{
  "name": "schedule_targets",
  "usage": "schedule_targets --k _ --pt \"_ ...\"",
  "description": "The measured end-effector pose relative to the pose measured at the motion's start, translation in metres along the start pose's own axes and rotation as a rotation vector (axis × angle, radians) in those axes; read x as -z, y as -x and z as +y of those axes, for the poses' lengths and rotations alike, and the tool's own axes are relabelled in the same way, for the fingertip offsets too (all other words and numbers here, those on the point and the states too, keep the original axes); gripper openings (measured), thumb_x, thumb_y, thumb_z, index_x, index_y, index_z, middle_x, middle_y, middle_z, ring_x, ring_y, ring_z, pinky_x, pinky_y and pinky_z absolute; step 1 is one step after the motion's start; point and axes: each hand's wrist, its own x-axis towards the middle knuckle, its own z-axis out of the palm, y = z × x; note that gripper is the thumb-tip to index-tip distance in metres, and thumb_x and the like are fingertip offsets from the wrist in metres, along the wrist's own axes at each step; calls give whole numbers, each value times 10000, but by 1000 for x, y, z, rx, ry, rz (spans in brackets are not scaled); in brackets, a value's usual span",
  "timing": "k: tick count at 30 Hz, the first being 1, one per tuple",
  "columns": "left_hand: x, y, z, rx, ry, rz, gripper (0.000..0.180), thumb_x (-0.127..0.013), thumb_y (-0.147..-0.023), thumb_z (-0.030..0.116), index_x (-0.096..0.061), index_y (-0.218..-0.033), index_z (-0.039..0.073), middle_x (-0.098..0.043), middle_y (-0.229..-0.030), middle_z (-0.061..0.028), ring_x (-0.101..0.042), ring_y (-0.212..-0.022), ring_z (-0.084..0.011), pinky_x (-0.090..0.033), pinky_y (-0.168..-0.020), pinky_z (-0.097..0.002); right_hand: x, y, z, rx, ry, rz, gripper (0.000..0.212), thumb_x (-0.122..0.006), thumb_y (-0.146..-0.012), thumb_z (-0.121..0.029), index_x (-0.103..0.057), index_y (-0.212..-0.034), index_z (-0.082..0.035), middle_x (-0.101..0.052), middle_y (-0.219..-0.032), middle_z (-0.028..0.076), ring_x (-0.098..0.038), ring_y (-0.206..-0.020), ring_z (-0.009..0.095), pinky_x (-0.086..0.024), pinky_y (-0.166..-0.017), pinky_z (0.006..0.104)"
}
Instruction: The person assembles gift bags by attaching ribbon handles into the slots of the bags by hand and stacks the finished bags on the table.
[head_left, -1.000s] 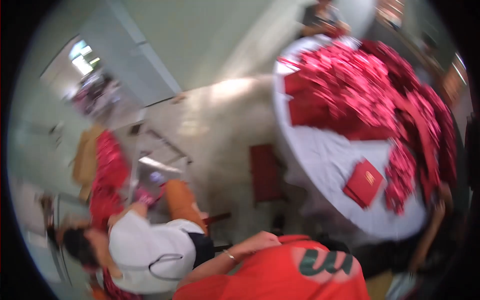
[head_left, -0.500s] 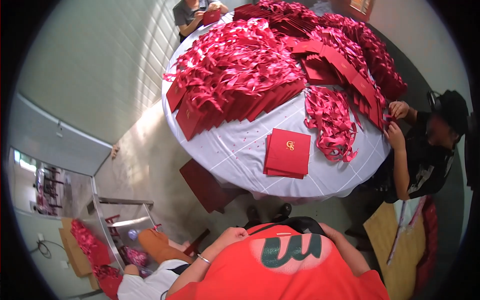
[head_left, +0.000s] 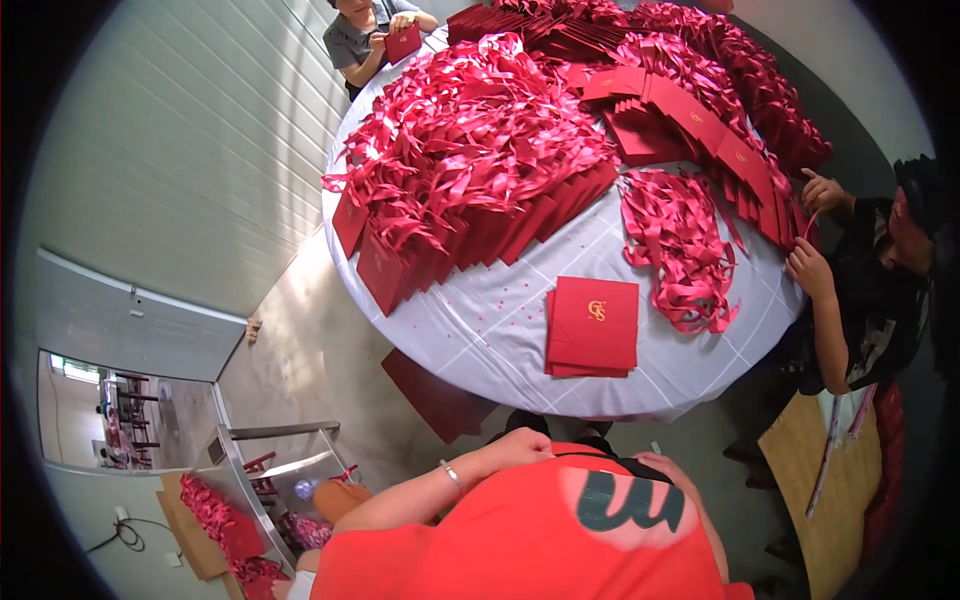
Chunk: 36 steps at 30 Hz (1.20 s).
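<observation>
My left hand (head_left: 524, 446) is curled closed in front of my waist, at the end of a black strap (head_left: 600, 459) that runs across my red shirt (head_left: 500, 535). My right hand (head_left: 660, 466) shows only in part at the other side of the waist, by the strap; its fingers are hidden. Ahead of both hands, apart from them, a small stack of red cards (head_left: 594, 325) with a gold mark lies near the table's edge. Just right of it is a loose heap of shiny red ribbons (head_left: 683, 255).
A round table with a white cloth (head_left: 480, 340) carries a big ribbon-topped pile of red folders (head_left: 470, 150) and a fanned row (head_left: 700, 125). One person (head_left: 365, 45) sits far left holding a red folder; another (head_left: 850, 290) works at right. A red stool (head_left: 435, 395) stands beneath.
My left hand has moved right and slightly up along my waist. The view has shifted, and less of my right arm shows. The person at right has drawn their hands apart.
</observation>
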Motion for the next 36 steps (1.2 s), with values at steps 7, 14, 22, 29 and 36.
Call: schedule_targets --k 7,14,22,29,36 --pt "79 13 30 -114 -373 99 280 -635 -904 323 -729 -1010 81 -720 -910 -163 -695 -808 -307 -534 -737 -382 -38 0 -26 128 -57 216 458 -641 -951 -343 -646 -1249 5 -686 -1152 102 -652 -1018 189 -506 -908 321" --pt "166 64 -11 -179 235 820 97 -640 -927 62 -692 -978 -2 -721 -820 -47 -640 -756 -64 -518 -693 -223 -74 7 -90 62 436 634 402 -661 -907 -336 -719 -1082 21 -736 -1008 148 -699 -904 238 -544 -809 374" --pt "244 55 -89 -2 -243 1344 673 -719 -862 99 -359 -1413 -46 -517 -1316 -241 -571 -1110 -335 -470 -943 -412 -155 55 -216 257 698 840 340 -692 -851 -298 -712 -976 18 -714 -837 156 -687 -788 247 -539 -733 364" --pt "206 27 -65 -34 -491 1213 957 -731 -802 111 -118 -1502 -112 -219 -1536 -349 -255 -1439 -467 -216 -1192 -511 -181 -47 -211 463 773 1021 642 -767 -824 -328 -533 -1286 52 -577 -1097 198 -613 -892 305 -522 -799 400" --pt "172 26 -58 -393 -750 667 963 -753 -735 130 -202 -1497 -78 -180 -1563 -353 -173 -1472 -505 -150 -1180 -616 -198 -46 -207 529 751 1005 555 -773 -812 -227 -561 -1266 11 -583 -1068 174 -621 -906 294 -523 -789 382"
